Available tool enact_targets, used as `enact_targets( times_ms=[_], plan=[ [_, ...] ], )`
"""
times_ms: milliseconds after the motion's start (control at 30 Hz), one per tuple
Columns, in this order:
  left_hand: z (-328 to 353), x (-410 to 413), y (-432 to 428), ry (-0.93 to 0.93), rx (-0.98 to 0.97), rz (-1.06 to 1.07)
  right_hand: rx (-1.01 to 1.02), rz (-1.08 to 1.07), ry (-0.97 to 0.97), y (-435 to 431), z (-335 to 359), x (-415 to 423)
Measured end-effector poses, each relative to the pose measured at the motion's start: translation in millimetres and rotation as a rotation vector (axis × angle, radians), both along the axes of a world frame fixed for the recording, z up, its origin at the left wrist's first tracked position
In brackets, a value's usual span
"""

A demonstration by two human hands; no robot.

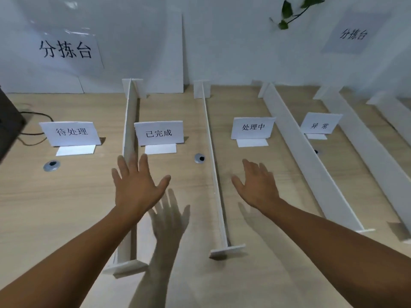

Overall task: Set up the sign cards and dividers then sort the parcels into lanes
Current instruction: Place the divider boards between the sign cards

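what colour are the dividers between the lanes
White, all of them; the dividers show best in the head view, standing on the light wooden table.

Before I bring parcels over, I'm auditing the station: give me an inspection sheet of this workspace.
Surface: wooden table, metal grommets.
Job's things: four sign cards standing, one per lane; white dividers upright between them; parcels nothing seen.
Clutter: dark box at left edge.
Hands: left hand and right hand open, fingers spread, holding nothing.
Cables: black cable by the box.
Surroundings: white wall, paper sign, green leaves.
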State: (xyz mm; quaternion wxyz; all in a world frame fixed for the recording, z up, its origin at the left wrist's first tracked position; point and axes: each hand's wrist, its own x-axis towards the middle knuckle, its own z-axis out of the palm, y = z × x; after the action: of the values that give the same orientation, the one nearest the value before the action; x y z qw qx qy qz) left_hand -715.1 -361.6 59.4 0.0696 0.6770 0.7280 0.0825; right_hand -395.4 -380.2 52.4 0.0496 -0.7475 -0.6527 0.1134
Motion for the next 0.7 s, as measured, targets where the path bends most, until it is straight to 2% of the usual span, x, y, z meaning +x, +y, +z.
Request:
enact_targets(
  times_ms=[100, 200, 367, 500, 700],
  plan=[
    [36.8, 73.0, -0.9, 0.048, 0.081, -0.196, 0.048, 0.005, -0.149, -14.4, 35.7, 64.0],
    [64.4, 158.8, -12.1, 0.015, 0.070, -0.290, 0.104, -0.062, -0.213, -48.6, 68.5, 146.0],
    [89.3, 317.0, -47.0, -0.090, 0.066, -0.389, 0.140, -0.243, -0.251, -138.0, 110.9, 308.8],
    [107.1, 449.1, -84.2, -0.091, 0.095, -0.468, 0.150, -0.372, -0.254, -220.9, 130.8, 434.3],
    [118.5, 642.1, -146.2, -0.134, 0.066, -0.599, 0.167, -0.465, -0.246, -310.7, 139.7, 573.5]
  ],
)
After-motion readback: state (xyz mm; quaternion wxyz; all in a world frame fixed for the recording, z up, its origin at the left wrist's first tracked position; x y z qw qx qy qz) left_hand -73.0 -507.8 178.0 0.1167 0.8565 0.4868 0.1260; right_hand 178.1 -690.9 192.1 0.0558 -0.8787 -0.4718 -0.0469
